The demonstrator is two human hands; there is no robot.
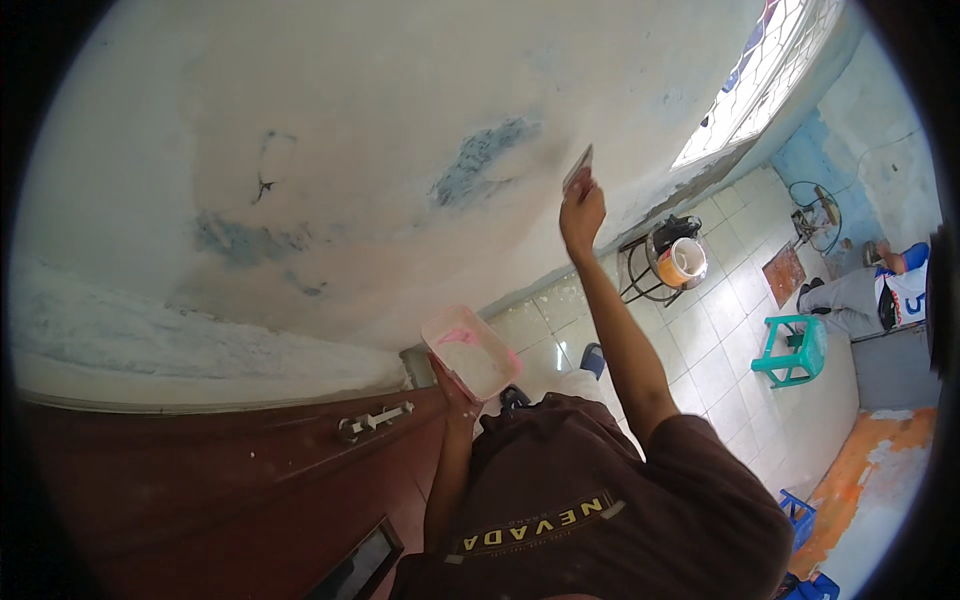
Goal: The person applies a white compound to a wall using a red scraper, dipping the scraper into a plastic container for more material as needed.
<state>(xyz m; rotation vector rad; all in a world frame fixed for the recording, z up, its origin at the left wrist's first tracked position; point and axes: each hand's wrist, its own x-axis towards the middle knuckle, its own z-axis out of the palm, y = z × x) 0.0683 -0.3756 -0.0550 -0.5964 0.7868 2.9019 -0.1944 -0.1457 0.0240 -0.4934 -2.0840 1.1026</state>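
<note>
With my right hand point(582, 218) I grip a flat putty knife point(579, 168), its blade raised close to the wall; whether it touches cannot be told. The plastered wall point(370, 90) carries rough blue-grey patches, one of them point(485, 160) just left of the blade. Lower down, my left hand point(455, 390) holds a pink plastic tub point(516, 362) by its near left side. Whitish paste point(480, 368) coats the inside of the tub. Most of the left fingers are hidden under and behind it.
A dark red door point(200, 450) with a metal handle point(375, 421) stands at lower left. On the tiled floor are a round stool point(640, 285) bearing an orange-white bucket point(682, 262) and a green plastic stool point(795, 350). Another person point(870, 290) is at far right. A grilled window point(765, 80) is at upper right.
</note>
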